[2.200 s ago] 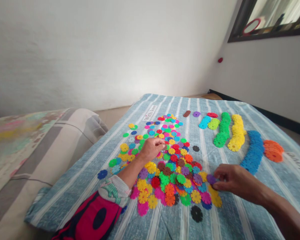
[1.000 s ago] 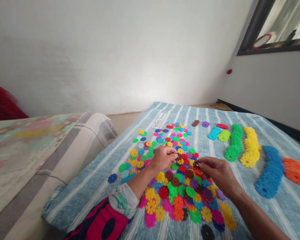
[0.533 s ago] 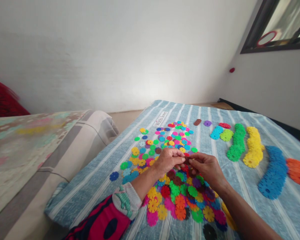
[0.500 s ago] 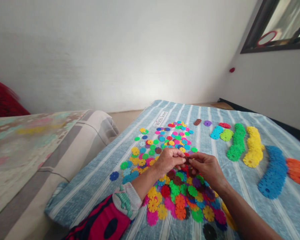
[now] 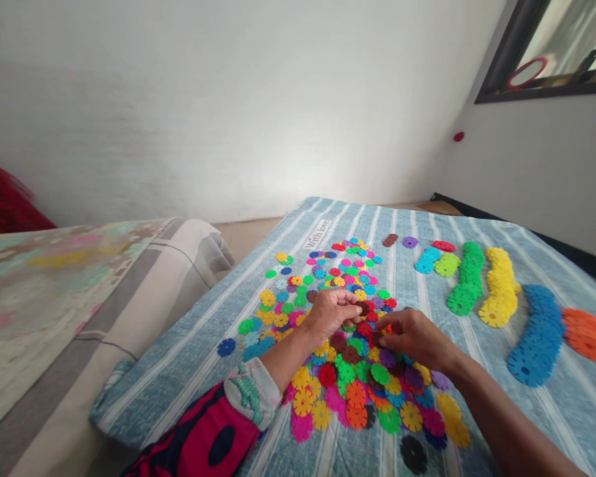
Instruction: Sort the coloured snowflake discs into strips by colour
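Note:
A loose heap of coloured plastic snowflake discs (image 5: 347, 391) lies on a blue striped blanket (image 5: 258, 371). My left hand (image 5: 330, 311) hovers over the middle of the heap, fingers curled, pinching a brown disc (image 5: 363, 308) at its fingertips. My right hand (image 5: 414, 338) rests low on the heap just to the right, fingers bent down onto a dark brown disc among the loose ones. The two hands are a short gap apart.
Sorted rows of discs lie at the right: green (image 5: 464, 281), yellow (image 5: 499, 291), blue (image 5: 539, 338), orange (image 5: 583, 331), cyan (image 5: 424, 260). A folded grey and patterned mattress (image 5: 94, 298) sits to the left. White walls stand behind.
My hands had met above the heap half a second ago; now they have parted, the right hand dropping onto the discs and the left keeping a brown disc.

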`<state>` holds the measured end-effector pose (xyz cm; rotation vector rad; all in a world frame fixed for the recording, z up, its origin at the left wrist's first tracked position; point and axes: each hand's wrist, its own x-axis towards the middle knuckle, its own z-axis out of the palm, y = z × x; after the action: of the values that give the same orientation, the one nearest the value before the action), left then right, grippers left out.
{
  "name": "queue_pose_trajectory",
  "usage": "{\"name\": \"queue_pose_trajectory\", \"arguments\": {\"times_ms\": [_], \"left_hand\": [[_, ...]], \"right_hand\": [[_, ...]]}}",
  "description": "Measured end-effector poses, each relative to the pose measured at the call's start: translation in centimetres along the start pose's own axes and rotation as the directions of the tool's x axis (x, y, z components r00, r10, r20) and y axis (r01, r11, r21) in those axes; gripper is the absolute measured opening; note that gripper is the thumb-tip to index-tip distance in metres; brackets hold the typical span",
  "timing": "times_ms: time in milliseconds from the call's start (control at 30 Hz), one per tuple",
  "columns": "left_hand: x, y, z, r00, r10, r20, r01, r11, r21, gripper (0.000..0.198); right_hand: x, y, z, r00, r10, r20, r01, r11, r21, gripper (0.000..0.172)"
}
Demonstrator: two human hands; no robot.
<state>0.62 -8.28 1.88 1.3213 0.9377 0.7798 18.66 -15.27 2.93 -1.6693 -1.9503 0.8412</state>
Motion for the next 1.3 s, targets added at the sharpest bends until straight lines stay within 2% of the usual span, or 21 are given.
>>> {"name": "queue_pose_trajectory", "arguments": {"times_ms": [67,133,267,433,533,600,667,767,867,1033,1300], "left_hand": [[0.0,0.0,0.0,1.000,0.002,0.002,-0.002,1.000,0.003,0.006],[0.0,-0.1,0.0,1.000,0.002,0.009,-0.002,1.000,0.008,0.007],[0.0,-0.1,-0.1,1.000,-0.004,0.022,0.004,1.000,0.005,0.007],[0.1,-0.4,-0.2,1.000,-0.003,0.031,0.003,1.000,0.000,0.008],[0.1,-0.5,-0.2,0.999,-0.002,0.032,0.002,1.000,0.010,0.010],[0.1,-0.5,-0.2,0.999,-0.001,0.037,0.000,1.000,0.022,0.011],[0.1,-0.5,-0.2,0.999,0.001,0.048,-0.003,0.999,0.036,0.012],[0.0,-0.5,-0.2,0.997,0.003,0.081,-0.006,0.999,0.036,0.014],[-0.1,-0.6,-0.1,0.993,0.005,0.114,-0.007,1.000,0.013,0.016],[-0.2,-0.7,-0.1,0.984,0.006,0.176,-0.007,1.000,0.001,0.016],[-0.3,-0.3,-0.1,0.980,-0.010,0.200,0.016,1.000,-0.026,0.018]], "right_hand": [[-0.1,-0.5,0.2,1.000,-0.024,0.012,0.025,0.994,-0.108,0.017],[-0.1,-0.8,0.4,1.000,0.003,0.011,-0.001,0.985,-0.175,0.019],[0.1,-0.6,0.7,0.999,0.040,-0.030,-0.045,0.981,-0.190,0.017],[0.6,0.5,0.9,0.996,0.048,-0.079,-0.045,0.998,0.035,0.007],[0.7,1.0,0.8,0.997,0.074,-0.031,-0.066,0.977,0.203,0.010],[0.6,0.9,0.7,0.993,0.114,0.002,-0.107,0.922,0.372,0.015],[0.5,0.6,0.7,0.988,0.153,-0.004,-0.126,0.827,0.548,0.020],[0.4,-0.2,0.9,0.980,0.193,-0.048,-0.108,0.718,0.688,0.027],[0.4,-0.7,1.3,0.973,0.222,-0.066,-0.103,0.668,0.737,0.030],[0.6,-0.5,2.0,0.968,0.236,-0.084,-0.089,0.636,0.767,0.030],[0.8,-0.6,2.4,0.969,0.225,-0.104,-0.065,0.635,0.769,0.031]]}}
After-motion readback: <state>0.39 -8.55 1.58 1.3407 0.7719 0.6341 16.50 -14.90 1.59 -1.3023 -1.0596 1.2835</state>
